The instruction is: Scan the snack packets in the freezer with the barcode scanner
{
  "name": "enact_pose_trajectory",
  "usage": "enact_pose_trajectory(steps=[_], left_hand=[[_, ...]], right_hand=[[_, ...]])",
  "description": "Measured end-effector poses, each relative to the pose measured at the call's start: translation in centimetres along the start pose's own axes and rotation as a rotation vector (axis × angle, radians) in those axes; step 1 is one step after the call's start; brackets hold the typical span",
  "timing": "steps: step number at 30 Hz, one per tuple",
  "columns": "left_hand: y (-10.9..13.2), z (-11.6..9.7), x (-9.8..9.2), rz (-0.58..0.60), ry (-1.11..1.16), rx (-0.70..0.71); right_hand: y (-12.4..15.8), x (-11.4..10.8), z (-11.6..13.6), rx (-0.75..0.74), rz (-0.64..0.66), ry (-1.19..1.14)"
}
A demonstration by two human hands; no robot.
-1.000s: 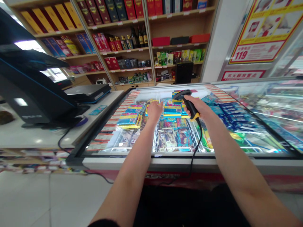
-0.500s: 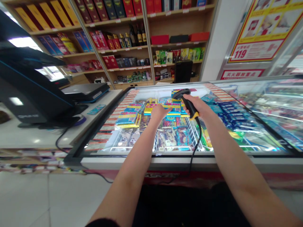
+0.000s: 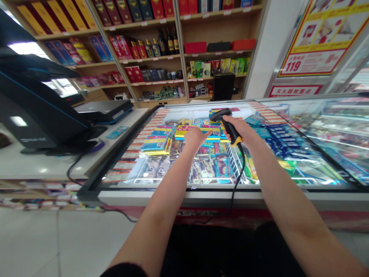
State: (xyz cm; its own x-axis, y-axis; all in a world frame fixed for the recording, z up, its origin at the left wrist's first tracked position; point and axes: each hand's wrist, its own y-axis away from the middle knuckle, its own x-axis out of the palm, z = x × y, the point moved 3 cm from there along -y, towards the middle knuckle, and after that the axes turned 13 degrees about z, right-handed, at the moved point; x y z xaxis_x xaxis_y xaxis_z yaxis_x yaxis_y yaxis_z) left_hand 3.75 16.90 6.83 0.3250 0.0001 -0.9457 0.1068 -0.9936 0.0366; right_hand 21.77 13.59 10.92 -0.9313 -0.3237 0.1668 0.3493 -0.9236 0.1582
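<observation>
My right hand (image 3: 241, 130) grips the yellow-and-black handle of a corded barcode scanner (image 3: 226, 122), its head pointing left over the open chest freezer (image 3: 144, 194). My left hand (image 3: 195, 137) reaches into the freezer, fingers curled down onto a yellow-and-blue ice-cream packet (image 3: 184, 131). Whether it grips the packet or only touches it is unclear. The scanner's black cable (image 3: 238, 181) hangs down over the freezer's front edge.
Several stacks of coloured packets fill wire baskets in the freezer. Its glass lid (image 3: 317, 138) covers the right part. A black checkout terminal (image 3: 37, 111) stands on the white counter (image 3: 43, 167) at left. Shelves (image 3: 161, 50) of boxes and bottles line the back wall.
My left hand has drawn back a little toward me and to the right, over the yellow-and-blue packet. The scanner in my right hand stays nearly in place.
</observation>
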Motion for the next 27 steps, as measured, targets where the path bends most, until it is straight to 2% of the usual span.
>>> enact_pose_trajectory(steps=[9, 14, 16, 21, 24, 27], left_hand=[[-0.7, 0.7, 0.0, 0.001, 0.067, -0.001], [-1.6, 1.7, -0.8, -0.125, 0.201, 0.039], [-2.3, 2.4, -0.8, -0.1, 0.378, 0.055], [-3.6, 3.5, 0.1, 0.129, 1.14, -0.008], [-3.8, 3.6, 0.0, 0.119, 1.296, -0.014], [-3.8, 3.7, -0.4, 0.034, 1.343, 0.042]], right_hand=[[-0.4, -0.2, -0.3, 0.001, 0.021, 0.003], [-0.3, -0.1, -0.3, 0.006, 0.034, -0.006], [-0.3, -0.1, -0.4, 0.003, 0.04, -0.008], [-0.3, -0.2, -0.3, 0.0, 0.021, -0.008], [-0.2, -0.2, -0.2, -0.008, 0.017, -0.016], [-0.2, -0.1, -0.2, 0.0, 0.017, -0.022]])
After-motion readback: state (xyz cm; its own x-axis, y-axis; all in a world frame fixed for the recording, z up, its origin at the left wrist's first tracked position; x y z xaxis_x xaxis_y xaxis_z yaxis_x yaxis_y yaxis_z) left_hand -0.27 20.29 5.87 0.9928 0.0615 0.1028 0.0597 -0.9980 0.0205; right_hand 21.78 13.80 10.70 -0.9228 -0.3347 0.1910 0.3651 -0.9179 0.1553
